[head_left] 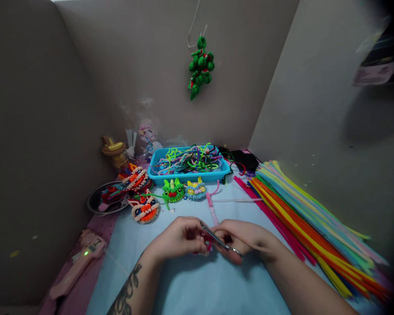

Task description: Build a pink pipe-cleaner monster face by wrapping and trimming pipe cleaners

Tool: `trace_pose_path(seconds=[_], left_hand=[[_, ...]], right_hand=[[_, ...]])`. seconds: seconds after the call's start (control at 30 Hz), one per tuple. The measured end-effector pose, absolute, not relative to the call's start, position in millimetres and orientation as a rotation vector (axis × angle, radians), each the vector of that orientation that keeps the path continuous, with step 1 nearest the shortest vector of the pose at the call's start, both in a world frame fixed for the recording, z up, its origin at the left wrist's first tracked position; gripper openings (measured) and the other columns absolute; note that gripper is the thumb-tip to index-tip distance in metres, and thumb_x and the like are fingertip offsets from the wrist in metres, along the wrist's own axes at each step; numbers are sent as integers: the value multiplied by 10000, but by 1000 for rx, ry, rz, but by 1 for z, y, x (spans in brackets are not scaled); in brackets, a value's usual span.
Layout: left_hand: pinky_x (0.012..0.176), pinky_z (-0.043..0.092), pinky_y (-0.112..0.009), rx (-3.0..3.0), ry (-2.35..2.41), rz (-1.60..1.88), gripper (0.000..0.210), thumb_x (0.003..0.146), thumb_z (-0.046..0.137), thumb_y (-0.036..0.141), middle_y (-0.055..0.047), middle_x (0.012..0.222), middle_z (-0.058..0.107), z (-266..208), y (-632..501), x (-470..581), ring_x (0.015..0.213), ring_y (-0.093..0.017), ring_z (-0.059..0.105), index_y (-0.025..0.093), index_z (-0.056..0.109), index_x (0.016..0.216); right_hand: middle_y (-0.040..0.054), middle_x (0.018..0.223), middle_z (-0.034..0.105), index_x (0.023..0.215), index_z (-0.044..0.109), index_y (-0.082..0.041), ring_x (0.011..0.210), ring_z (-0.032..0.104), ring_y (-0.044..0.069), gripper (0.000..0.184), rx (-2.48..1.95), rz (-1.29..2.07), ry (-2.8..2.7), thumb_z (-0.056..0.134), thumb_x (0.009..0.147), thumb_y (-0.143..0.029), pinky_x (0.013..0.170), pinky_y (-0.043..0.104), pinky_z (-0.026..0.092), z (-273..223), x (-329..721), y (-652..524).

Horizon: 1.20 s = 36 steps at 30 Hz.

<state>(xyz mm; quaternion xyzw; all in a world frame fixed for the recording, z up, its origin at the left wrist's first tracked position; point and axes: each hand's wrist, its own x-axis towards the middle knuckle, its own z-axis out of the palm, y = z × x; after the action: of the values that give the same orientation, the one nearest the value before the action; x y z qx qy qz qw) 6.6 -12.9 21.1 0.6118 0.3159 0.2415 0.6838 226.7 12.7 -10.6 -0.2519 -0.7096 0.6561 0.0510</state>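
Observation:
My left hand point(187, 238) is closed, its fingertips pinching a small pink piece point(207, 246) that looks like pipe cleaner. My right hand point(238, 236) is closed round a pair of metal scissors point(221, 243), whose blades point up and left toward the left fingers. A pale pink pipe cleaner strand point(248, 246) runs across the right hand to the wrist. Just beyond the hands lies a coiled pink pipe cleaner point(211, 206). Behind it sit a green animal head point(173, 190) and a blue and yellow one point(195, 189), both made of pipe cleaner.
A blue tray point(187, 178) of tangled pipe cleaners stands at the back. Bundled long pipe cleaners point(302, 218) lie to the right. Orange animal heads point(145, 207) and a metal bowl point(100, 210) are at left, with a pink glue gun point(80, 260) nearer. A green ornament point(201, 68) hangs above.

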Motion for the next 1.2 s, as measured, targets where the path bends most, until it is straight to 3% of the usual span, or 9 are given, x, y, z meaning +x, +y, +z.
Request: trace_pose_path(seconds=[0.2,0.3,0.37,0.43,0.63,0.8,0.93,1.1,1.2], left_hand=[[521,412,-200,1418,874,713,407,631,794,310,-17,616,639,24,-7,0,528,-99,560,104,669,960],[518,401,-200,1395,931,754,433,637,787,324,-11,611,621,25,-4,-2,526,-95,550,102,661,987],[526,409,-206,1379,968,802,446,644,781,334,-10,622,617,24,-2,-3,537,-101,558,103,649,1002],[536,416,-207,1380,1000,854,443,655,771,337,-4,635,616,23,0,-4,547,-101,564,111,641,1014],[553,430,-212,1369,998,885,435,656,767,317,-7,656,627,21,0,-4,572,-110,588,114,630,1015],[547,423,-213,1359,1010,881,441,654,758,307,-8,653,621,22,-2,-1,559,-106,575,107,621,1022],[518,393,-203,1363,1013,910,454,651,756,314,8,631,596,22,-3,1,526,-93,538,112,617,1034],[500,360,-191,1490,1018,864,384,690,725,322,8,620,575,24,-6,5,515,-78,486,110,643,999],[503,355,-191,1549,981,792,342,710,710,329,-6,631,585,26,-9,7,523,-79,486,102,657,961]], right_hand=[[31,820,582,767,736,-153,735,510,148,437,-601,1738,-2204,777,562,-537,653,251,384,7,239,13],[47,753,562,722,731,-142,722,501,175,572,-802,1525,-1841,694,565,-691,654,288,373,4,256,19],[24,640,509,819,719,-126,619,452,156,643,-1054,1281,-1586,624,611,-728,579,278,336,-1,269,27],[-4,558,448,904,693,-113,525,384,136,625,-1338,1047,-1453,537,714,-688,510,261,277,-6,281,36],[36,581,574,616,620,-175,576,500,167,220,-1885,550,-1831,554,743,-342,531,254,278,-14,279,48],[64,623,614,645,643,-173,596,523,182,162,-2030,529,-1978,578,715,-304,534,267,266,-22,265,44],[54,622,602,764,688,-174,610,521,186,203,-1926,539,-1780,564,753,-335,561,273,307,-14,260,39],[-28,585,497,1082,625,-148,530,458,128,452,-1185,1177,-1529,629,743,-448,513,241,340,-11,221,18],[-36,607,511,1127,608,-176,479,406,87,545,-888,1422,-1306,723,683,-470,456,216,305,-15,196,6]])
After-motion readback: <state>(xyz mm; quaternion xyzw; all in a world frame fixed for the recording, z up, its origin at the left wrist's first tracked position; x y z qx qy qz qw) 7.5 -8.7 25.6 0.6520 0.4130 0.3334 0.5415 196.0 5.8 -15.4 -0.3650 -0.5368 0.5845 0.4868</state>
